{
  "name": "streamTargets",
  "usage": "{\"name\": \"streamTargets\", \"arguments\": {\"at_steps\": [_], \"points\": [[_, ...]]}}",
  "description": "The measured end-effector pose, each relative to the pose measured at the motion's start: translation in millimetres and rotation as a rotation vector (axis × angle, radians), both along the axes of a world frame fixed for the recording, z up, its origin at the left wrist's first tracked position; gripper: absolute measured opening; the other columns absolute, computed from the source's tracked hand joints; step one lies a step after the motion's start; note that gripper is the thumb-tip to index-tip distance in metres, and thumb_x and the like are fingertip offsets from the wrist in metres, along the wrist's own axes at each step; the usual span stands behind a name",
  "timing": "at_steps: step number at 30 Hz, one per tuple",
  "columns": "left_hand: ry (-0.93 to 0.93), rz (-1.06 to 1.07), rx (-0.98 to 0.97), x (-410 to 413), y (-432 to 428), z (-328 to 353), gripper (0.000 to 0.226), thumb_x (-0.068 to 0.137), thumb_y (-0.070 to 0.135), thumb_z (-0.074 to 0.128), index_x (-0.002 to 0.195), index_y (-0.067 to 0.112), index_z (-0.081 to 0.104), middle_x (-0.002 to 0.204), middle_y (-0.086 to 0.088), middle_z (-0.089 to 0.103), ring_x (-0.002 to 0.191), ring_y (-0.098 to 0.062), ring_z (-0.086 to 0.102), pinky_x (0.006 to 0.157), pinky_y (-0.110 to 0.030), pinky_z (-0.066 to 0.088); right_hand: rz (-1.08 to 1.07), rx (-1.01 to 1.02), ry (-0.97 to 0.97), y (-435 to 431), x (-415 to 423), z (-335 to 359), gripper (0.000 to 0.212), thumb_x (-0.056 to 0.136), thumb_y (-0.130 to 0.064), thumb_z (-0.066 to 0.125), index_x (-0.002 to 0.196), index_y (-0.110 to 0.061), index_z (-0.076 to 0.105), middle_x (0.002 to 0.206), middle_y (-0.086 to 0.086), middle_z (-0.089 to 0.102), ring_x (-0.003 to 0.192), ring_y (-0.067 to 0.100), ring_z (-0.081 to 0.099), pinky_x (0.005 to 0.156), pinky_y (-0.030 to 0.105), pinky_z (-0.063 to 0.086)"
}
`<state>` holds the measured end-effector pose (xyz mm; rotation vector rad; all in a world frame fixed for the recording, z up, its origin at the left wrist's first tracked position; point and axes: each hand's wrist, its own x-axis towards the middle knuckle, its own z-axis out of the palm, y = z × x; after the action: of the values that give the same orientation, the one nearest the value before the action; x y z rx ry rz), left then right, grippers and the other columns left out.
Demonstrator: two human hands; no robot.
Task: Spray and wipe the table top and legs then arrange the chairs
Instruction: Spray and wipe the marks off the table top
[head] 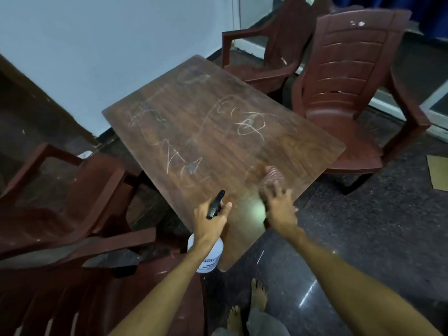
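Brown wood-grain tabletop (218,132) runs slantwise across our view, with pale chalk-like scribbles over most of its surface.

Left hand (211,220) grips the spray bottle (209,259) at its black trigger head, fingers curled round the neck. The white body hangs below the tabletop's near corner and the nozzle points toward the far side.

Right hand (278,206) rests on the near right part of the tabletop. Its fingers are spread and nearly straight, pressing a reddish cloth (272,177) against the wood. Cloth and fingertips are blurred.

We note a pale glare spot on the wood between the two hands.

All the chairs are maroon plastic. The far chair (266,44) stands beyond the tabletop's far corner. The right chair (349,76) is close by the right edge, though we cannot tell if they touch. The left chair (80,185) sits just beside the left edge, with the near left chair (121,292) below it.

Bare feet (258,294) stand on the dark polished floor (363,226). A flat cardboard piece (438,173) lies at the right.
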<state>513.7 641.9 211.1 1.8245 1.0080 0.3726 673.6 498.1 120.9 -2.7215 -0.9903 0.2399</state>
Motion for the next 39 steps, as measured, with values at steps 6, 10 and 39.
{"name": "streamTargets", "arguments": {"at_steps": [6,10,39], "points": [[0.018,-0.068,0.017,56.7,6.1,3.9,0.027,0.087,0.019,0.081,0.072,0.003,0.066,0.055,0.003,0.060,0.049,-0.004,0.053,0.052,-0.011,0.041,0.040,0.064,0.024,-3.4,43.2,-7.5,0.075,0.075,0.006,0.064,0.144,-0.018,0.049,0.154,0.015,0.033,0.111,0.038,0.040,0.094,0.049,0.045],[0.062,-0.134,0.002,87.1,14.7,3.9,0.031,0.089,0.025,0.079,0.068,0.008,0.063,0.055,0.007,0.056,0.050,-0.002,0.054,0.051,-0.011,0.040,-0.160,0.012,0.060,6.5,79.6,4.8,0.072,0.079,0.003,0.064,0.146,-0.014,0.043,0.154,0.022,0.026,0.115,0.044,0.033,0.097,0.053,0.044],[0.073,-0.418,-0.153,242.9,163.6,-17.6,0.032,0.085,0.026,0.080,0.067,0.008,0.062,0.051,0.005,0.058,0.050,-0.015,0.054,0.062,-0.041,0.055,-0.227,0.121,-0.018,157.7,154.4,-3.4,0.070,0.083,-0.004,0.029,0.146,-0.028,0.046,0.157,0.006,0.032,0.110,0.032,0.037,0.100,0.060,0.043]]}}
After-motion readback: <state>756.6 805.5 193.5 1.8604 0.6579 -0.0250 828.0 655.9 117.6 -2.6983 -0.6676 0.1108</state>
